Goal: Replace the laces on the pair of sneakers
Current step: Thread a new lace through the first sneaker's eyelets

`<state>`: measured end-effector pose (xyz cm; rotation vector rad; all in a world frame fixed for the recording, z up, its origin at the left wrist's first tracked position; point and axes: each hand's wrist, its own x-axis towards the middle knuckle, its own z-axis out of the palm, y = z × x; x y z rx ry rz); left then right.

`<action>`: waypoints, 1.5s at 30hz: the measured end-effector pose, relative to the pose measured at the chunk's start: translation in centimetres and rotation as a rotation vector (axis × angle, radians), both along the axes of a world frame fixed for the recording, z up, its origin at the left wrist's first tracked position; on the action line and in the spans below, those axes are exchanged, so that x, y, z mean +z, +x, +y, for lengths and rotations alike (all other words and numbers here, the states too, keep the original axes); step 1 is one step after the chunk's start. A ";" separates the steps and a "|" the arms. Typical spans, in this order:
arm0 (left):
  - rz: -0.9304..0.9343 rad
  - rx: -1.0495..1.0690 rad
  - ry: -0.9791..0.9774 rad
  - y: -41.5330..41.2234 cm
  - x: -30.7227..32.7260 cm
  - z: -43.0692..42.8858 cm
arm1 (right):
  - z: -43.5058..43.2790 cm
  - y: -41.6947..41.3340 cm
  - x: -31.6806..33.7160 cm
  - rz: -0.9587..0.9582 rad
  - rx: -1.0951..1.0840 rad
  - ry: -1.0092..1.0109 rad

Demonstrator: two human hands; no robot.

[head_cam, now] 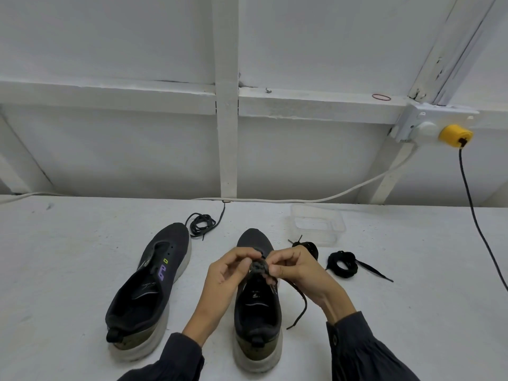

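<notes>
On the white table (68, 243), furthest left, we see the left shoe (149, 287), dark with a pale sole, toe pointing away, its eyelets bare. Just beyond its toe lies a loose coil of dark lace (200, 222), near the shoe, though we cannot tell whether they touch.

Next comes the left hand (228, 273), raised over the right shoe (257, 312), its fingers curled and its thumb and fingertips pinching one side of a small rolled lace (258, 266). The right hand (295, 270) pinches the same roll from the other side, fingers bent tightly in. The roll sits between both hands, above the front of the right shoe. From under the right hand a free lace end (298, 306) hangs down to the table beside that shoe.

Behind the right hand we make out another dark bundle (308, 247), partly hidden, and past it a clear plastic tub (317, 225). Further right lies a wound black lace (343, 264), one end trailing outward. At the far right a yellow plug (455, 135) sits in a wall socket, its black cord (472, 210) dropping across the table.
</notes>
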<state>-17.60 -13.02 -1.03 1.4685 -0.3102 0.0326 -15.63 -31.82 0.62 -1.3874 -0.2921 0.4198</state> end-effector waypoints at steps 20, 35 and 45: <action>-0.032 0.452 0.052 0.2 -2.4 2.3 | -0.8 -1.4 -0.8 -0.061 -0.405 -0.108; 0.121 0.682 0.092 -0.2 -5.0 3.4 | -4.3 -2.2 -3.3 0.050 -0.534 -0.244; 0.226 0.450 0.243 -0.5 -5.8 4.5 | -4.5 -2.1 -4.1 0.103 -0.429 -0.300</action>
